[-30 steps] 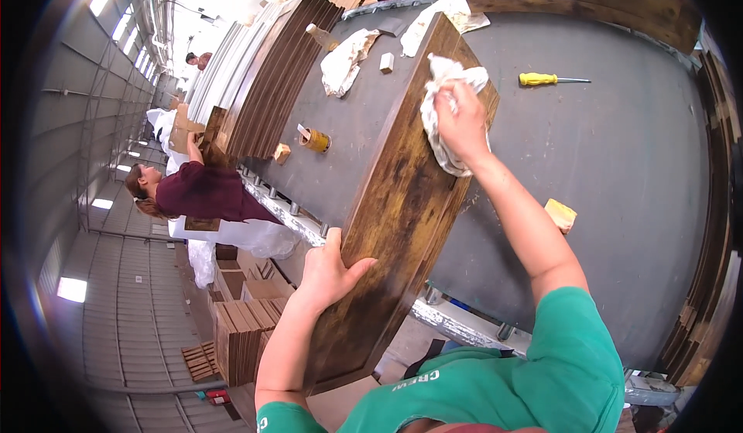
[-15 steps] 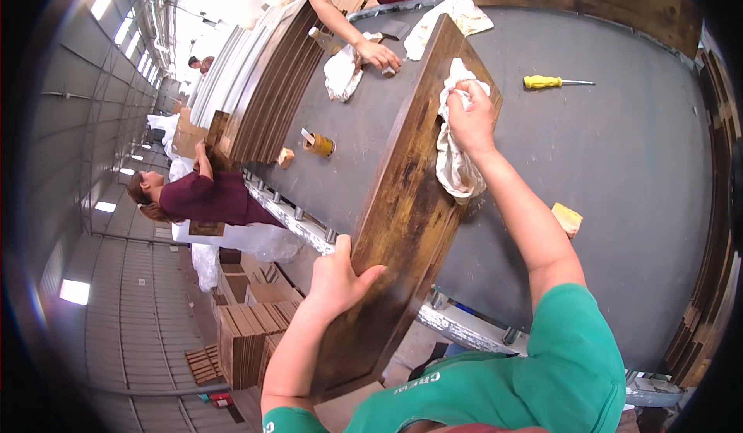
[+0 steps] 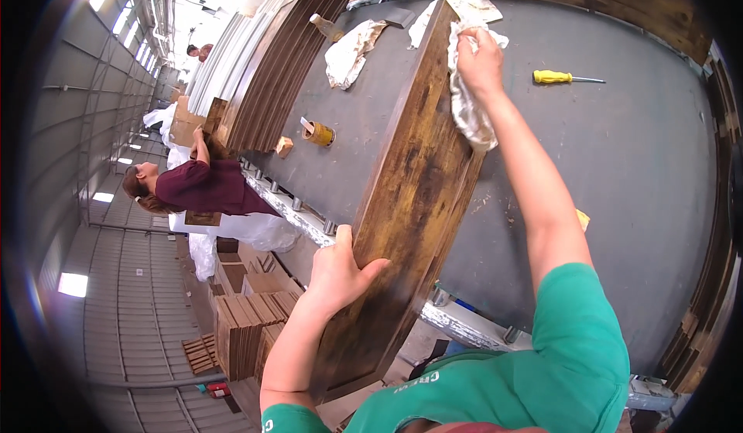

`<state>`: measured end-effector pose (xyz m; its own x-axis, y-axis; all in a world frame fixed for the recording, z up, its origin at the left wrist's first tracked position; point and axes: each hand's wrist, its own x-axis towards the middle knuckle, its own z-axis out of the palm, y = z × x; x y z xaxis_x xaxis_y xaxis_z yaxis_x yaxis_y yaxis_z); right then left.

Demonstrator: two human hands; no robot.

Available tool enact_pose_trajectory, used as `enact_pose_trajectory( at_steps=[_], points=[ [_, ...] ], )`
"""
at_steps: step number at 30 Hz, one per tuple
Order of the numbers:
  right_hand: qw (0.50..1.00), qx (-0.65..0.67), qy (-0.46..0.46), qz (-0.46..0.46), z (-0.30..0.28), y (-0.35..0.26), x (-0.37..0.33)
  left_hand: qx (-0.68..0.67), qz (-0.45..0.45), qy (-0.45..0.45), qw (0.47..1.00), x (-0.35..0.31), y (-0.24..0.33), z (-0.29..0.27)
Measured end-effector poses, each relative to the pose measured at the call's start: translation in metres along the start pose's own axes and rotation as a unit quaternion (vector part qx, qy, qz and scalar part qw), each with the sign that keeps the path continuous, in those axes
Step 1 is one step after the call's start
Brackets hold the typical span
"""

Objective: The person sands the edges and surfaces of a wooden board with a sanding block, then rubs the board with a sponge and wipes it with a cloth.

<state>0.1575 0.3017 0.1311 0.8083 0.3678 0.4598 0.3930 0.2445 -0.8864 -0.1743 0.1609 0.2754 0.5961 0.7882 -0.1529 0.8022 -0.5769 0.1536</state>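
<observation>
A long brown wooden board (image 3: 422,154) with dark, mottled grain slants from near me to the far side of the grey work table. My left hand (image 3: 340,272) grips its left edge at the near part, thumb lying over the top face and the other fingers partly hidden. At the far right edge, my right hand (image 3: 481,65) is closed on a crumpled white cloth (image 3: 473,117), which presses against the board and drapes down along that edge.
On the grey table (image 3: 611,162) lie a yellow-handled screwdriver (image 3: 553,77), a tin (image 3: 318,133) with a stick in it, a sponge-like block (image 3: 284,147) and another white cloth (image 3: 352,54). Stacked boards (image 3: 275,69) stand left. A co-worker in maroon (image 3: 205,188) stands beyond them.
My right hand has slid the cloth farther up the board toward its far end. My left hand keeps its hold. Across the table, a co-worker's hand has drawn back from the other cloth.
</observation>
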Motion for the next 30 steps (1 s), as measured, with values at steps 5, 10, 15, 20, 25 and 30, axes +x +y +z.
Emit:
enact_pose_trajectory(
  at_steps=[5,10,15,20,25,30],
  points=[
    [0.984,0.068,-0.098,-0.131,-0.014,-0.035,-0.060,0.010,-0.024,-0.012,1.000,-0.004,-0.004,-0.001],
    [0.996,-0.023,0.001,-0.092,-0.006,-0.011,-0.002,-0.003,-0.006,-0.005,1.000,-0.003,-0.001,-0.004],
    [0.994,0.022,-0.074,-0.076,-0.011,-0.040,-0.062,0.002,-0.009,0.005,1.000,0.001,-0.005,-0.003],
    [0.915,0.171,-0.364,-0.030,-0.080,-0.110,-0.248,-0.029,0.000,0.004,1.000,0.001,-0.016,-0.004],
    [0.638,0.252,-0.673,0.277,-0.174,-0.130,-0.271,-0.141,0.002,0.003,0.990,0.004,-0.037,-0.004],
    [0.735,-0.039,-0.632,0.242,-0.300,-0.133,-0.211,-0.060,-0.128,0.022,0.990,0.010,-0.066,0.004]
  ],
)
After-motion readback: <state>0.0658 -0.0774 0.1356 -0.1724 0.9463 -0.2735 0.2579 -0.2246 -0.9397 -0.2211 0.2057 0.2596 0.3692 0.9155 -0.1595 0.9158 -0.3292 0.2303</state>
